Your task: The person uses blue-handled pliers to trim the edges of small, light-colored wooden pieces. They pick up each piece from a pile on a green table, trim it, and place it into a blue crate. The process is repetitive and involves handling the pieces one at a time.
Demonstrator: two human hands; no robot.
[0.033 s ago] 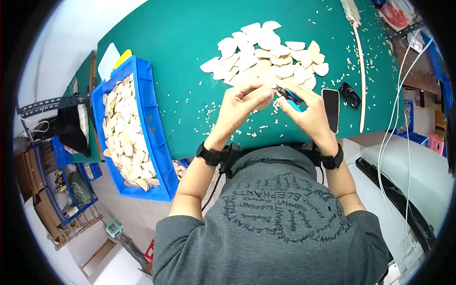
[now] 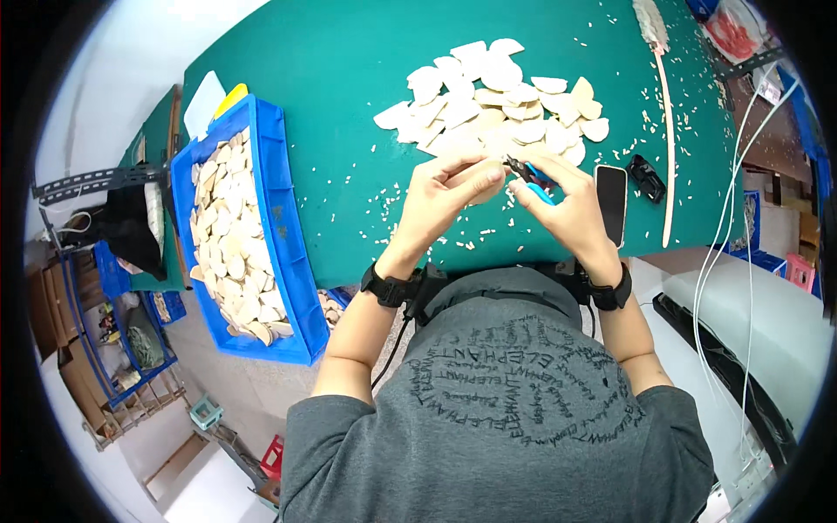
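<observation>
My right hand [image 2: 565, 193] is closed round small cutting pliers [image 2: 540, 193] with blue handles and dark jaws. Their tips point left, right against the fingers of my left hand [image 2: 453, 192]. Thumb and fingers of that hand pinch a pale cream flat piece [image 2: 485, 197], mostly hidden behind them. Just beyond both hands lies a loose heap of similar cream pieces [image 2: 488, 98], many half-round, on the green table [image 2: 340, 113]. Small pale offcuts [image 2: 469, 246] are scattered round my hands.
A blue crate [image 2: 284, 209] full of cream pieces stands at the left table edge. Right of my hands lie a phone [image 2: 610, 205], a small black object [image 2: 645, 177] and a long-handled duster [image 2: 667, 139]. White cables [image 2: 725, 200] hang at the far right.
The view has shifted slightly, so the table and the things on it sit a little further right. Both hands keep nearly the same pose, pliers tips still at the left fingers.
</observation>
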